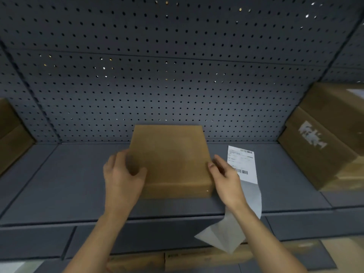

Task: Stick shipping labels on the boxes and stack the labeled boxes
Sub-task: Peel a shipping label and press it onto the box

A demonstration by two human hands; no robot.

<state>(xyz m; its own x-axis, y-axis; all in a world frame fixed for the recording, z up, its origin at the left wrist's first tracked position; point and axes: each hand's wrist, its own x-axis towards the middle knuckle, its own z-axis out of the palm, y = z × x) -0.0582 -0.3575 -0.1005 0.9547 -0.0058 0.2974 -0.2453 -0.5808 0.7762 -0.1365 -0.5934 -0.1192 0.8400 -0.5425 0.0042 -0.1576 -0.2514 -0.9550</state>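
The flat brown cardboard box sits plain side up, no label on it, in the middle of the grey worktop, with its far edge close to the back wall. Both hands are on it. The left hand grips the left edge, thumb lying across the top face and fingers curled over the side. The right hand has the right edge near the front corner, thumb tip on the top rim and fingers down along the side wall. It's a bit motion-blurred, so I can't tell how tight that hold is.

Just to the right of the box, partly under the right wrist, is a white shipping label strip with barcodes. The printed part lies flat on the worktop and the blank tail droops over the front edge, ending in a crumpled point.

Behind everything is a grey perforated pegboard wall. Far right there's a stack of bigger brown cardboard cartons with a torn white patch on one side, and another brown carton pokes in at the left edge. More cardboard shows below the worktop front, too blurred to make out.
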